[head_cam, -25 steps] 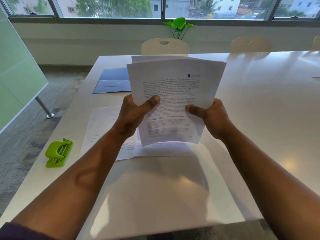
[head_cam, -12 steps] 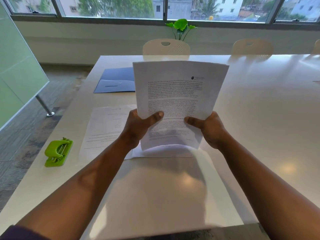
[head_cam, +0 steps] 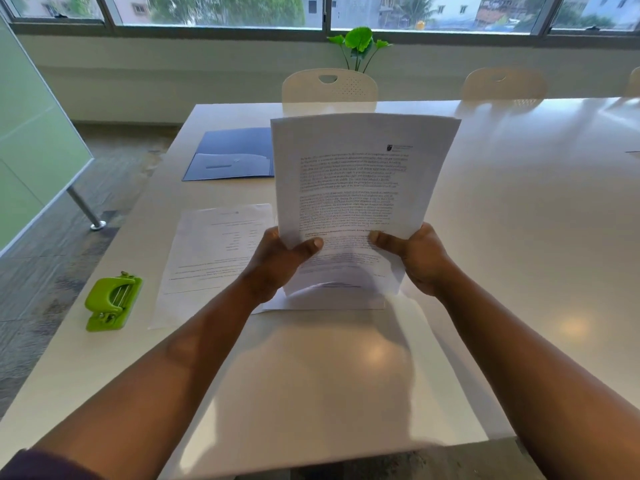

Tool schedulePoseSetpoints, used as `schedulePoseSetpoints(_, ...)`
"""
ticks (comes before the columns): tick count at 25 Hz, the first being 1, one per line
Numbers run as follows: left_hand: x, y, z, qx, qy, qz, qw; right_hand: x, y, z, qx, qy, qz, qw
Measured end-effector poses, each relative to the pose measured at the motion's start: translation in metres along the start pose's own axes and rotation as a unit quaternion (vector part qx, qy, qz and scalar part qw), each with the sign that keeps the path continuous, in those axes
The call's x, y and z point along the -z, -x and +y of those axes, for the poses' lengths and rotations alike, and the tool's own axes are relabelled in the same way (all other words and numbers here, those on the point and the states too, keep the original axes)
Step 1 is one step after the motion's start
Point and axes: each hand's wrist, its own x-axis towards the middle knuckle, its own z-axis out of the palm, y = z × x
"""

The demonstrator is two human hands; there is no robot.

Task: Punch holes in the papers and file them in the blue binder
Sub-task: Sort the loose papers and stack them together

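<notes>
both hands [head_cam: 349, 261] around upright paper stack [head_cam: 353, 188]

Single head view, looking forward-down over table [head_cam: 519, 220], close range.

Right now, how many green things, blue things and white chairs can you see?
Green: 2, the lime-green plastic hole punch and the leafy green plant
Blue: 1, the dark blue card binder
White chairs: 3
Total: 6
</notes>
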Motion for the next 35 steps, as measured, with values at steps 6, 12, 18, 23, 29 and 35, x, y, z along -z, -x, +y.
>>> schedulePoseSetpoints(6, -0.002, 0.000, -0.004, -0.007, -0.019, 0.017, 1.000, 0.001, 0.000, 0.001, 0.018, 0.007, -0.001, 1.000)
schedulePoseSetpoints(12, -0.006, 0.004, -0.013, 0.020, -0.003, 0.028, 0.999, 0.001, 0.005, 0.006, 0.004, 0.031, 0.005, 1.000)
schedulePoseSetpoints(18, -0.008, 0.003, -0.005, 0.052, 0.010, 0.024, 0.998, -0.002, 0.007, 0.005, -0.018, 0.048, 0.046, 0.998)
schedulePoseSetpoints(23, -0.006, -0.001, -0.005, 0.114, -0.102, 0.055, 0.987, 0.003, 0.001, -0.003, -0.079, 0.085, 0.161, 0.980)
schedulePoseSetpoints(29, 0.035, -0.009, -0.031, 0.176, -0.407, 0.086, 0.892, 0.046, -0.002, -0.003, -0.204, 0.043, 0.288, 0.935)
schedulePoseSetpoints(35, 0.034, -0.020, -0.016, 0.204, -0.472, 0.025, 0.857, 0.033, -0.005, 0.006, -0.285, 0.081, 0.207, 0.932)
